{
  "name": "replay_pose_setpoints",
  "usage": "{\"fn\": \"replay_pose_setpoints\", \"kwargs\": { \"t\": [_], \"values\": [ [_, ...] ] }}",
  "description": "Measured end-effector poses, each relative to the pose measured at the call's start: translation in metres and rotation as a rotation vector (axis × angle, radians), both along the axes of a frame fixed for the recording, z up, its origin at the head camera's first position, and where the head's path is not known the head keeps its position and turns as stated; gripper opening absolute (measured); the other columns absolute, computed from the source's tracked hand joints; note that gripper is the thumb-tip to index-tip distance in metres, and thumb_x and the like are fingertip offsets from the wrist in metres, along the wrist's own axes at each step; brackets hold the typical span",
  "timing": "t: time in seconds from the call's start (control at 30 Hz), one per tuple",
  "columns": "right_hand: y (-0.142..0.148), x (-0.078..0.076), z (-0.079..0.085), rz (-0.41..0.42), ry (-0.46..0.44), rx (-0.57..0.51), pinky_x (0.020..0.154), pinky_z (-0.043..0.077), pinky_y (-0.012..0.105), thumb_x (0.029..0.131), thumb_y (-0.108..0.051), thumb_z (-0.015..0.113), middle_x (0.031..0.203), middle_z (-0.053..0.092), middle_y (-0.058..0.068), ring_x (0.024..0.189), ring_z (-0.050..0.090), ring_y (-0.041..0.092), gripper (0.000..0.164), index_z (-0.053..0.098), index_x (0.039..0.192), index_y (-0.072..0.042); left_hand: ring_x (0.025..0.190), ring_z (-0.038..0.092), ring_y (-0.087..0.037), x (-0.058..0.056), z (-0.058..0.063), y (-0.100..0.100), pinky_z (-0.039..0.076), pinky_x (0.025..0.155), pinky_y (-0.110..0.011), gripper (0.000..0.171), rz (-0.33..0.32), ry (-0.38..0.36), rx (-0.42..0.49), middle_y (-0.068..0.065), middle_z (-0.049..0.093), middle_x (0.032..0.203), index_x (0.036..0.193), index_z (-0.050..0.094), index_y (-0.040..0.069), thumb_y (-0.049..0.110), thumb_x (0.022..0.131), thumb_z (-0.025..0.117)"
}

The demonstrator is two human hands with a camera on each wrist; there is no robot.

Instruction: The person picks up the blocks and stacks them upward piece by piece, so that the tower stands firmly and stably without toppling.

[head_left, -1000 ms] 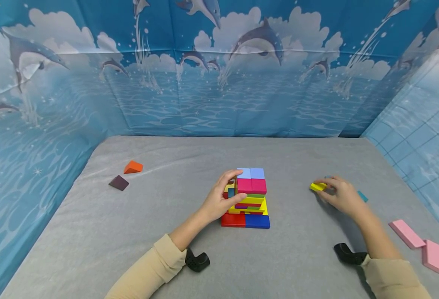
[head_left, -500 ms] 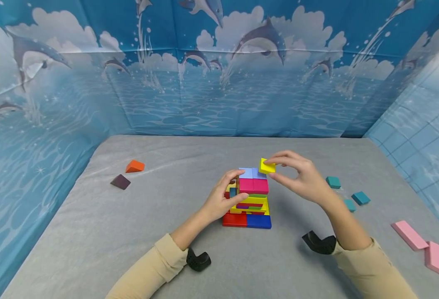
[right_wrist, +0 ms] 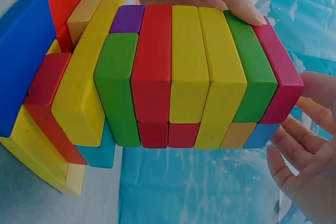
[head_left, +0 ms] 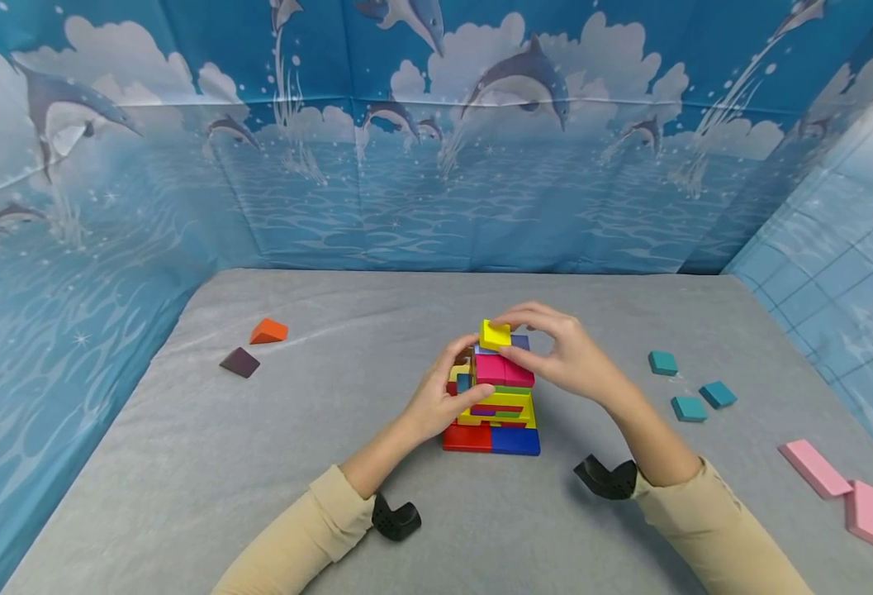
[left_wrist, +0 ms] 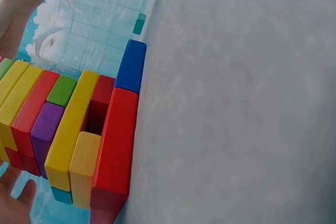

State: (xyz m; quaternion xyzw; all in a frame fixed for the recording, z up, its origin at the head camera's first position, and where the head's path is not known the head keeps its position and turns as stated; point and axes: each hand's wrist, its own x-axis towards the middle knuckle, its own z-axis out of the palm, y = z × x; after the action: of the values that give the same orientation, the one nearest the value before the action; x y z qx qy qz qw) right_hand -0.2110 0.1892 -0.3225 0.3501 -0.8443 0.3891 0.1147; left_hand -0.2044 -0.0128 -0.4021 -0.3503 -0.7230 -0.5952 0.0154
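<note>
A tower of coloured wooden blocks stands on a red and blue base. My left hand holds its left side, the thumb across the front and the fingers reaching round behind. In the right wrist view the left thumb lies against the upper blocks, by the green one and the magenta one. Between thumb and fingers, my right hand pinches a yellow block over the left of the two light blue blocks at the top. The yellow block is outside both wrist views.
Several teal blocks lie on the grey cloth to the right, with two pink blocks nearer. An orange wedge and a dark brown block lie at left. A dolphin-print curtain surrounds the table's back and sides.
My right hand has picked up the yellow block from beside the teal blocks and brought it left to the tower's top. The left hand has stayed at the tower.
</note>
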Motion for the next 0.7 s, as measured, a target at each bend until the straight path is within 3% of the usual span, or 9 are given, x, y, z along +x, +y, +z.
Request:
{"fn": "replay_pose_setpoints", "kwargs": {
  "t": [0.13,0.23,0.47,0.6,0.7],
  "values": [
    [-0.002,-0.001,0.001,0.003,-0.012,0.018,0.080,0.047,0.034,0.080,-0.007,0.070,0.109,0.061,0.003,0.094,0.054,0.014,0.034,0.063,0.113,-0.008,0.119,0.037,-0.041,0.010,0.019,-0.001,0.040,0.090,-0.056,0.067,-0.012,-0.014,0.015,-0.027,0.033,0.134,0.137,0.017,0.002,0.035,0.091,0.054],
    [-0.002,-0.002,0.001,0.004,-0.025,0.030,0.080,0.048,0.035,0.080,-0.008,0.070,0.109,0.061,0.003,0.095,0.054,0.014,0.034,0.062,0.113,-0.008,0.118,0.038,-0.041,0.009,0.018,-0.001,0.041,0.090,-0.055,0.069,-0.014,0.006,0.028,-0.028,0.035,0.134,0.137,0.014,0.002,0.033,0.091,0.054],
    [-0.004,-0.002,0.002,0.016,-0.026,0.042,0.080,0.049,0.035,0.080,-0.008,0.070,0.109,0.061,0.003,0.095,0.054,0.014,0.036,0.061,0.114,-0.007,0.121,0.037,-0.035,-0.006,-0.009,0.002,0.041,0.090,-0.053,0.072,-0.008,0.028,0.014,-0.021,0.036,0.135,0.144,0.013,0.013,0.036,0.090,0.055],
    [0.002,-0.003,0.002,0.007,-0.010,0.017,0.081,0.046,0.031,0.080,-0.005,0.069,0.110,0.061,0.003,0.095,0.054,0.014,0.036,0.061,0.115,-0.007,0.122,0.036,-0.029,-0.007,-0.011,0.001,0.042,0.092,-0.048,0.071,0.015,0.015,-0.014,-0.014,0.033,0.139,0.145,0.017,0.018,0.041,0.089,0.055],
    [0.020,-0.005,-0.001,-0.073,0.005,-0.010,0.081,0.043,0.027,0.081,-0.003,0.068,0.112,0.061,0.005,0.096,0.054,0.015,0.036,0.061,0.116,-0.007,0.122,0.037,-0.025,-0.006,-0.011,0.001,0.043,0.091,-0.047,0.071,0.029,-0.005,-0.031,-0.010,0.033,0.139,0.145,0.018,0.022,0.044,0.088,0.055]
  ]
}}
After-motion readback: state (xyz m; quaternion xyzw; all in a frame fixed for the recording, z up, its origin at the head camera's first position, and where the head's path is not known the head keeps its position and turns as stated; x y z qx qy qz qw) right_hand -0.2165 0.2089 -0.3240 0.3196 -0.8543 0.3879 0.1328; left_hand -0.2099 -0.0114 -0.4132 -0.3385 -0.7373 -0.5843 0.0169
